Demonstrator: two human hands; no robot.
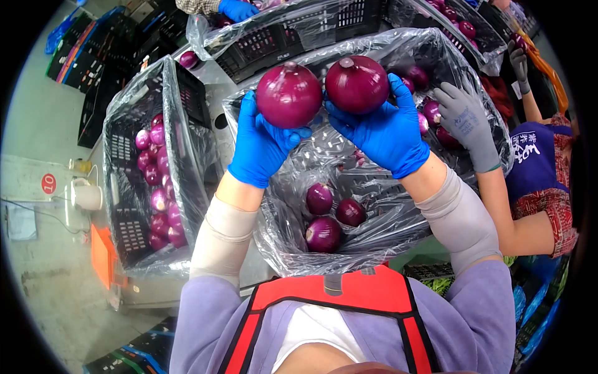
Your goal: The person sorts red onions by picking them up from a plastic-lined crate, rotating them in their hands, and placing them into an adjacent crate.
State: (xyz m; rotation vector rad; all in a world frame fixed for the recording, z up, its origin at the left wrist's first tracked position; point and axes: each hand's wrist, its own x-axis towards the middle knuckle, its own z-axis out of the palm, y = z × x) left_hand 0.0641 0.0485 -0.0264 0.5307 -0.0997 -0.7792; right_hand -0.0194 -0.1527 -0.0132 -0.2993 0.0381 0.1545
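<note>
Both my hands wear blue gloves and are raised over a crate lined with clear plastic (274, 230). My left hand (265, 146) is closed around a large red onion (289, 96). In my right hand (386, 134) sits another large red onion (356, 85), held close beside the first with a narrow gap between them. Both onions have their cut tops turned upward. Below my hands, in the crate, lie a few loose red onions (322, 234), and several more (431, 112) are at its right side.
A second lined crate (134, 218) holding several red onions (159, 199) stands to the left. A co-worker's grey-gloved hand (464, 118) reaches over the crate's right edge. Across the table, another person's blue-gloved hand (238, 9) is near a black crate (299, 37).
</note>
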